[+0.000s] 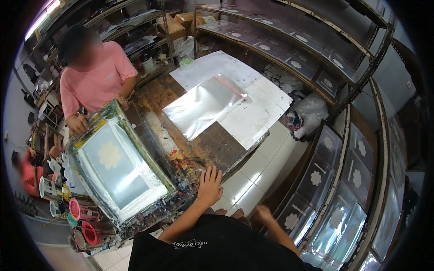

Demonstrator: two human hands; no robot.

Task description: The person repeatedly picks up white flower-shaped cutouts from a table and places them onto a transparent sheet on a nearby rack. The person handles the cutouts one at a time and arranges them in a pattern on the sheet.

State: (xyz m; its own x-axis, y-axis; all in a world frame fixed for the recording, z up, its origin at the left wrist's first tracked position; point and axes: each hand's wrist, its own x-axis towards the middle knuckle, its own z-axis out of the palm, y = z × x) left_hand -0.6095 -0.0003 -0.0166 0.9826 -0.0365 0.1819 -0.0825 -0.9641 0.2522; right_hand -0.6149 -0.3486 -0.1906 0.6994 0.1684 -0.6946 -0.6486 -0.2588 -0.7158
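Left hand: the left hand (210, 186) lies on the near edge of the paint-stained brown wooden table (210, 145); fingers slightly apart, gripping nothing.
Right hand: the right hand (263, 214) hangs off the table, blurred; can't tell finger state.
Plastic: shiny clear plastic sheet with red-striped edge (199, 106), ahead of left fingers, well apart, partly on white flat board (264, 97).
Screen: rectangular pale-mesh screen frame with flower shape (120, 160), left of left fingers; co-worker's hand (78, 124) at its far edge.
Smear risk: if table paint is wet, left fingers could pick it up and mark the plastic.
Shift risk: a bumped frame could slide toward left fingers.
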